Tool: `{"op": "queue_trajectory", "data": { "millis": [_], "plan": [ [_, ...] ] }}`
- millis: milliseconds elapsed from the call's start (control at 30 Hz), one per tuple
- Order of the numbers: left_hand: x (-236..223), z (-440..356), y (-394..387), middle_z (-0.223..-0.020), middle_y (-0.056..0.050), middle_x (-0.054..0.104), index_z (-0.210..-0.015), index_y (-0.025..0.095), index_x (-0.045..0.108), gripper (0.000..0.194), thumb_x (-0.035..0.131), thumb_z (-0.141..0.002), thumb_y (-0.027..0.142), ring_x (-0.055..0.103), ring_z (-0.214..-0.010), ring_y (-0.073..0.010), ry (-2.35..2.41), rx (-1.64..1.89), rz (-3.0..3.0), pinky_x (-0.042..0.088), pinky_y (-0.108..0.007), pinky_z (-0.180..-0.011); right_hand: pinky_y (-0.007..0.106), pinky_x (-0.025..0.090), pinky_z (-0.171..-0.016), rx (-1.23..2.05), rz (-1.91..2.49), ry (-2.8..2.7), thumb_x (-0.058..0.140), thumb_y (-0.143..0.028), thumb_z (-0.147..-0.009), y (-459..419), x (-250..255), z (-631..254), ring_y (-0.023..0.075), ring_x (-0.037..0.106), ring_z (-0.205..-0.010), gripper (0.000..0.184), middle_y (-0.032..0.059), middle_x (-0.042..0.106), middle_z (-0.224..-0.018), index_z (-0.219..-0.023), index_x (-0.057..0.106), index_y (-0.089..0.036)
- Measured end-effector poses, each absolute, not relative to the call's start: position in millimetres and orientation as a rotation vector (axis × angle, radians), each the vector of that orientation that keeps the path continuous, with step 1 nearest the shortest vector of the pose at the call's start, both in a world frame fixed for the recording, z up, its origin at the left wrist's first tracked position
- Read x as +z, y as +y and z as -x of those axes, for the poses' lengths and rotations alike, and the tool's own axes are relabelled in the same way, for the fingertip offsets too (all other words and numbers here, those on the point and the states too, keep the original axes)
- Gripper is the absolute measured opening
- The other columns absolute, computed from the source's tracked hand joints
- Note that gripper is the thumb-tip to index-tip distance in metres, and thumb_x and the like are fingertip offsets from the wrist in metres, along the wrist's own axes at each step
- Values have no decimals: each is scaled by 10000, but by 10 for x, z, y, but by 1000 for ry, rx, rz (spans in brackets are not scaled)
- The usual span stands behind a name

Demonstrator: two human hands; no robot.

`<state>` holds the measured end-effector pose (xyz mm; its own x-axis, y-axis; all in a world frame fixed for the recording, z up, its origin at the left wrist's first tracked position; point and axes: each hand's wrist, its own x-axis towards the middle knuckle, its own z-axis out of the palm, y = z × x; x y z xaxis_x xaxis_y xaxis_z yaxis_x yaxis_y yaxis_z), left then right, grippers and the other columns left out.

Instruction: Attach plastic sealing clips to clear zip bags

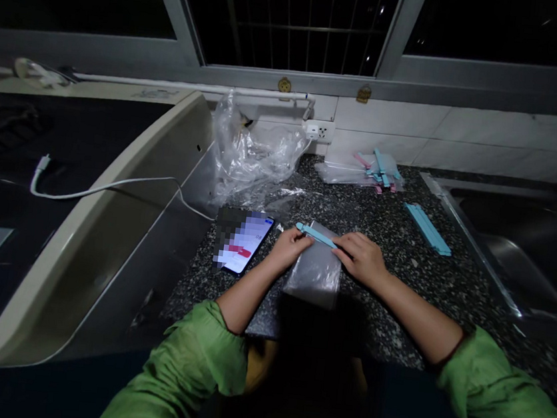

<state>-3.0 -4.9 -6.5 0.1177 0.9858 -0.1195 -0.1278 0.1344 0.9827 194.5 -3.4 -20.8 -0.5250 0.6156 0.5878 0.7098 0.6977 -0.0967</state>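
Note:
A light blue bag sealing clip (320,236) lies across the upper part of a clear plastic bag (313,277) on the speckled dark counter. My left hand (288,247) is closed on the clip's left end, thumb and fingers pinching it. At the other end, the fingers of my right hand (361,255) are pressed together on the clip and the bag's edge. More light blue clips (428,229) lie side by side to the right. Behind my hands, several blue and pink clips (382,170) rest on clear plastic bags (339,173).
A lit phone (246,249) lies left of my left hand. Crumpled clear plastic (259,156) sits against the wall by a charger (312,131) in a socket. A white cable (110,183) crosses the large appliance (164,149) at left. A metal sink (477,268) borders the right.

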Motion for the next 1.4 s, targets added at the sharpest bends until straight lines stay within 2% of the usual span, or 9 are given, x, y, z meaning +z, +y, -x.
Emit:
{"op": "queue_trajectory", "data": {
  "millis": [200,333,433,533,633,733,900,1200,1400],
  "plan": [
    [-83,40,-23,-548,37,532,-617,133,589,261,673,-599,379,427,-548,-89,1147,1194,-1107,318,-219,-563,284,454,-660,-273,1040,-2324,495,-303,-871,-56,-187,-1930,175,567,-751,229,66,664,-797,-958,673,-187],
    [-63,48,-23,-541,44,511,-599,142,564,300,676,-600,420,409,-544,-86,1142,1224,-1130,308,-216,-548,313,463,-703,-161,1063,-2257,523,-332,-849,-62,-160,-1928,190,576,-795,223,71,657,-846,-969,659,-202],
    [-33,54,-33,-544,44,502,-590,150,552,311,677,-601,435,418,-562,-93,1100,1210,-1195,321,-217,-557,373,468,-787,46,1123,-2062,593,-395,-781,-24,-135,-1970,230,571,-916,334,98,636,-985,-1048,617,-194],
    [-10,61,-43,-574,33,519,-604,152,564,312,677,-603,442,442,-599,-106,1055,1175,-1258,346,-225,-586,381,468,-793,427,1195,-1968,626,-434,-724,27,-103,-2029,233,580,-910,412,86,646,-972,-1056,603,-190],
    [-5,71,-48,-602,25,524,-633,150,582,319,677,-600,453,452,-625,-115,1028,1163,-1303,356,-232,-607,333,465,-734,842,1233,-1978,631,-466,-685,46,-64,-2061,199,594,-786,360,47,664,-845,-903,642,-179],
    [-20,79,-45,-598,25,510,-628,151,577,326,671,-607,463,446,-623,-115,1010,1165,-1340,351,-236,-608,286,435,-647,1007,1278,-1957,638,-495,-646,31,-31,-2053,165,560,-670,349,18,634,-714,-755,642,-163],
    [-51,83,-36,-557,36,460,-586,155,538,349,649,-635,482,407,-585,-104,1023,1196,-1372,326,-235,-591,258,394,-587,1018,1299,-1945,637,-517,-626,1,-2,-2017,145,523,-621,363,3,594,-648,-696,640,-161],
    [-44,47,-63,-586,23,533,-642,155,582,385,657,-600,530,449,-596,-116,1034,1064,-1345,347,-228,-583,296,438,-661,865,1236,-1905,621,-539,-655,19,-4,-2048,170,559,-667,376,28,624,-693,-695,646,-165],
    [-123,9,-57,-505,32,523,-556,156,584,380,619,-643,524,427,-526,-103,1154,1007,-1443,307,-214,-509,300,446,-664,736,1250,-1825,610,-542,-686,52,-30,-2101,178,567,-702,381,35,639,-727,-754,664,-171]
  ]
}}
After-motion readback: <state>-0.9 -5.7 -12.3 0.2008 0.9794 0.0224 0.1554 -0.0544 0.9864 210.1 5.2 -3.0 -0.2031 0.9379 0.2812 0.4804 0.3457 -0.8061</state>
